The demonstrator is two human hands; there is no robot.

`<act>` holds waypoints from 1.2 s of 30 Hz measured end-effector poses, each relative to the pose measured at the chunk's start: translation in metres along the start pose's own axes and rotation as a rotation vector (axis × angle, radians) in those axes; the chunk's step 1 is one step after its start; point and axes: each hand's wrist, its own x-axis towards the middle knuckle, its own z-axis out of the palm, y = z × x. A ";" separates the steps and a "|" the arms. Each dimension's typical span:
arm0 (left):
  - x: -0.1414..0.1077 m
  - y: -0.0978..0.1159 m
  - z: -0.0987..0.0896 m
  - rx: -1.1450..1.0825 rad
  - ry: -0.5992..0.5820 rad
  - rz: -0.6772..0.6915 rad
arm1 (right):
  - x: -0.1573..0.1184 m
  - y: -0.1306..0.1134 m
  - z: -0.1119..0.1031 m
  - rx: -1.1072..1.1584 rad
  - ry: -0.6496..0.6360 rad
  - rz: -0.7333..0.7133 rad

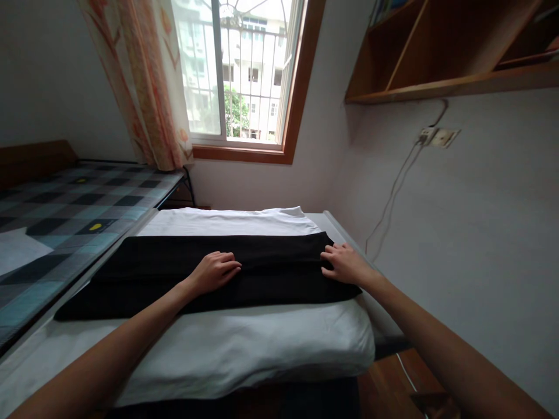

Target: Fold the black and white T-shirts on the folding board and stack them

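Note:
A long strip of folded black cloth (279, 285), which looks like a pair of trousers, lies crosswise on a white sheet. My left hand (217, 270) rests palm down on its middle, fingers loosely bent and touching the fabric. At the right end, my right hand (343, 263) lies over the edge, thumb and fingers apart on the cloth. Neither hand visibly lifts or pinches it. Under the black cloth, the white sheet (262, 343) covers a padded surface with a rounded front right corner.
To the left stands a bed with a checked mattress (117, 186) and a white paper-like sheet (21, 250). A window (248, 75) with a patterned curtain (144, 87) is ahead. Wooden shelves (414, 81) and a socket (439, 137) with a hanging cord are on the right wall.

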 end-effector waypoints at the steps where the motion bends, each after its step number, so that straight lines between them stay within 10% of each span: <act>1: 0.001 -0.002 -0.002 -0.020 0.002 -0.054 | 0.003 -0.002 -0.003 0.042 0.007 0.040; 9: -0.013 -0.040 -0.006 0.118 -0.098 -0.476 | 0.066 -0.041 -0.015 0.329 0.185 0.201; 16: -0.023 -0.046 0.003 0.079 -0.313 -0.496 | 0.119 -0.074 0.031 0.485 0.043 0.267; 36: -0.019 -0.043 0.001 0.049 -0.412 -0.545 | 0.101 -0.039 0.069 0.555 0.040 0.474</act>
